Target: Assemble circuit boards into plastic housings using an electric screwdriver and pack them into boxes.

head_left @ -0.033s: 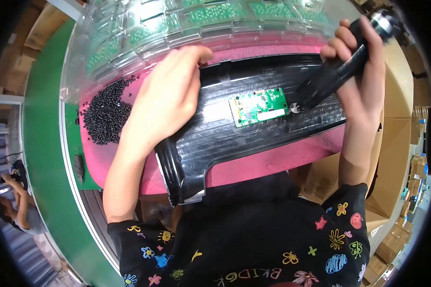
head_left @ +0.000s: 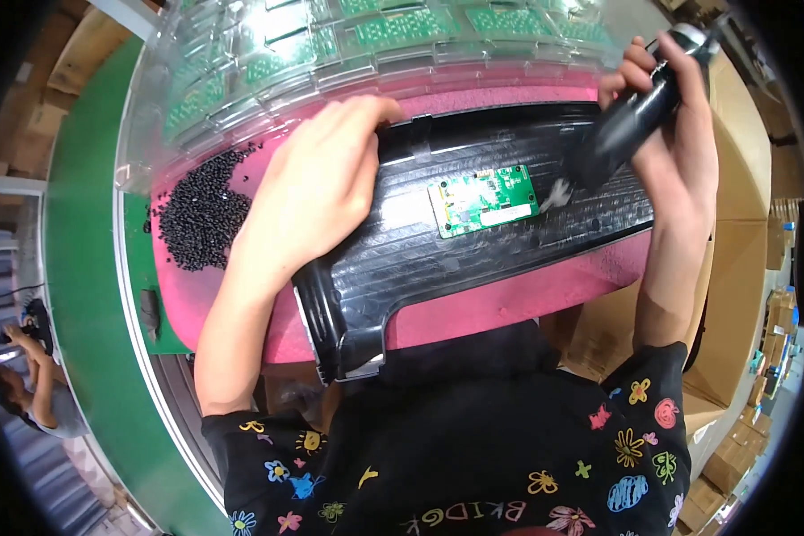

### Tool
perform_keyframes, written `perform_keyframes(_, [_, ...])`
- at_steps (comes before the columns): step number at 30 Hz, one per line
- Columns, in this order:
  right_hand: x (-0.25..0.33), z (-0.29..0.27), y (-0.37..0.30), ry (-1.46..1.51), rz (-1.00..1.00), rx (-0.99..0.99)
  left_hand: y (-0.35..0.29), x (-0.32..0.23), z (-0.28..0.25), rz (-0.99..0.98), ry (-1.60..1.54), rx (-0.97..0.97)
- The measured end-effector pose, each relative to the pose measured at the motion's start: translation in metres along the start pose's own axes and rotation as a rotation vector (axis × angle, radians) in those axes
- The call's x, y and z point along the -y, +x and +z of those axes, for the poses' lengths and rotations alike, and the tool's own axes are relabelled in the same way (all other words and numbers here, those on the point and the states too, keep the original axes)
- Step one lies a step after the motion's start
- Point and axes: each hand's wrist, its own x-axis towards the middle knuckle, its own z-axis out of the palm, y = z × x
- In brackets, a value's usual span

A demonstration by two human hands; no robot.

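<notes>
A long, curved black plastic shell (head_left: 473, 272) lies in front of me, with a small green circuit board (head_left: 487, 201) on its inner face. Dark screws show at the board's corners. My left hand (head_left: 322, 183) is bent over the shell's left part, fingers curled at its far edge; the fingertips are partly hidden. In my right hand (head_left: 665, 107) is a black electric screwdriver (head_left: 621, 134), tilted, its tip pointing down and left. The silvery tip (head_left: 558, 194) is smeared by motion just right of the board and appears apart from it.
A heap of small black screws (head_left: 201, 214) lies left of my left hand on the pink mat (head_left: 500, 308). Behind stands a clear plastic tray (head_left: 330, 71) holding several green boards. A cardboard box (head_left: 737, 223) stands at right. Another person (head_left: 31, 384) is far left.
The screwdriver has swung slightly, its top end lower and further left, and its tip now blurs near the board's right edge. My left hand and the shell have shifted very slightly.
</notes>
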Motion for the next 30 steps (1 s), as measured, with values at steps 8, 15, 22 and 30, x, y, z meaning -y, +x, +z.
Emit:
perform_keyframes(8, [0.006,-0.005,-0.050,-0.150,-0.205,-0.096,-0.005,-0.008,0.001,-0.013,0.081,0.031])
perform_keyframes(15, [0.016,0.015,-0.088,-0.355,-0.258,-0.131,0.011,0.000,0.001,-0.019,0.063,0.028])
perform_keyframes(22, [0.149,0.057,-0.052,-0.814,-0.648,0.127,0.019,-0.008,-0.012,0.060,0.148,0.046])
perform_keyframes(30, [0.222,0.103,-0.112,-0.836,-1.700,0.019,-0.018,0.016,0.037,0.004,-0.041,0.055])
